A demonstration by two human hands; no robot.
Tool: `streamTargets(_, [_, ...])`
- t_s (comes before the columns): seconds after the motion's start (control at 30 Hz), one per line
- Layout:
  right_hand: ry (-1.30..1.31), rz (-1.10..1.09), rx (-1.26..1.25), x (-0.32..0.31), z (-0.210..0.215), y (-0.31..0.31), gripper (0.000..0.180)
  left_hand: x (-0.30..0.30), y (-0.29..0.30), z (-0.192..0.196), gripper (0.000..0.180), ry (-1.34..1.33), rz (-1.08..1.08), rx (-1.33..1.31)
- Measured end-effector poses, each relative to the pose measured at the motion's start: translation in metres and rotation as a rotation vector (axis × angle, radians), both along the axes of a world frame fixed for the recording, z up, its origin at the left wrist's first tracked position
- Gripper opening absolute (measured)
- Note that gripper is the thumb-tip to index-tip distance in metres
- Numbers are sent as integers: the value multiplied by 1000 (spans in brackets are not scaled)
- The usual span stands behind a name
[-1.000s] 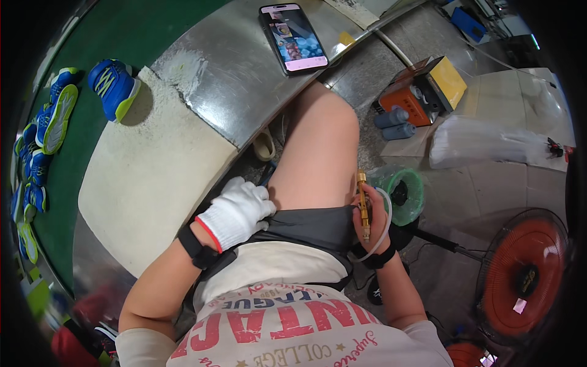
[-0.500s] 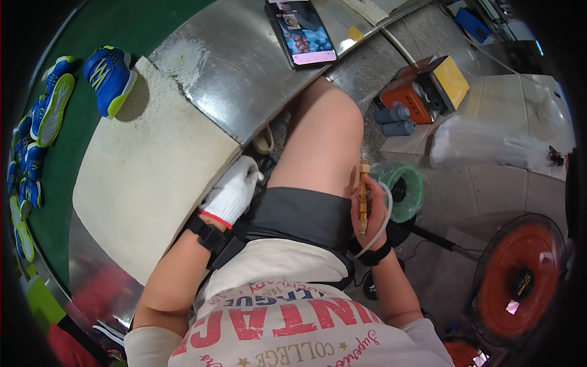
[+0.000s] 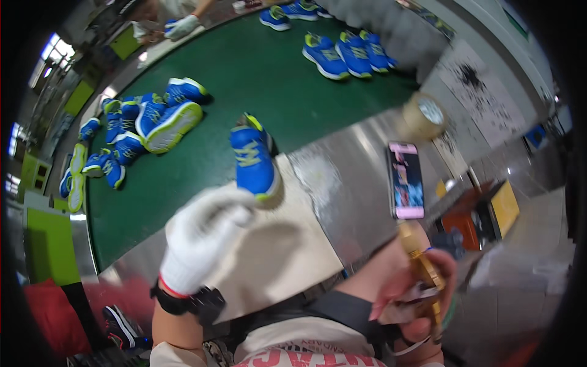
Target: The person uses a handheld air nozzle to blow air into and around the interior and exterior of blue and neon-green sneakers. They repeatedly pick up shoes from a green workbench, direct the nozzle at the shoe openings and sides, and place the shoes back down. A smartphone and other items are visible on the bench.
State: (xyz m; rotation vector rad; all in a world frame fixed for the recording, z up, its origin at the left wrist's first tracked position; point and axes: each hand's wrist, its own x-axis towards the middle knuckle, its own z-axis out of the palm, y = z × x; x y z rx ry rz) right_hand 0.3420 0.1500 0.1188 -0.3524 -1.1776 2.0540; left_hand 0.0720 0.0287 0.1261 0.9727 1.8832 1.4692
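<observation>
The green conveyor belt [image 3: 244, 79] curved broad across the top, with open green between a heap of blue shoes [image 3: 131, 125] at its left and three more [image 3: 348, 52] at its far edge. Nearer me the steel desk [image 3: 358, 177] carried a pale board [image 3: 278, 251], one blue shoe [image 3: 254, 160] overhanging the board's far corner beside the belt. My gloved left hand [image 3: 199, 235] hovered just short of that shoe, fingers loosely curled, holding nothing. My bare right hand [image 3: 416, 293] gripped a yellow-handled brush [image 3: 422, 266] below a phone [image 3: 405, 180].
</observation>
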Motion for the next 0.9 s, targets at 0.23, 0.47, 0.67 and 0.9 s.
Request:
streamTargets(0.23, [-180,221,285,-88,-57,24,67,-71,61,-48,76,303,353,-282])
streamTargets(0.47, [-244,99,339,-95,-85,44,60,-144,187,-53,65,252,347,-108])
streamTargets(0.67, [-333,69,331,-117,-95,52,63,-177,332,-114,63,505,604,-25])
streamTargets(0.9, [-414,122,417,-122,-97,76,57,-231,180,-50,60,818,135,-262])
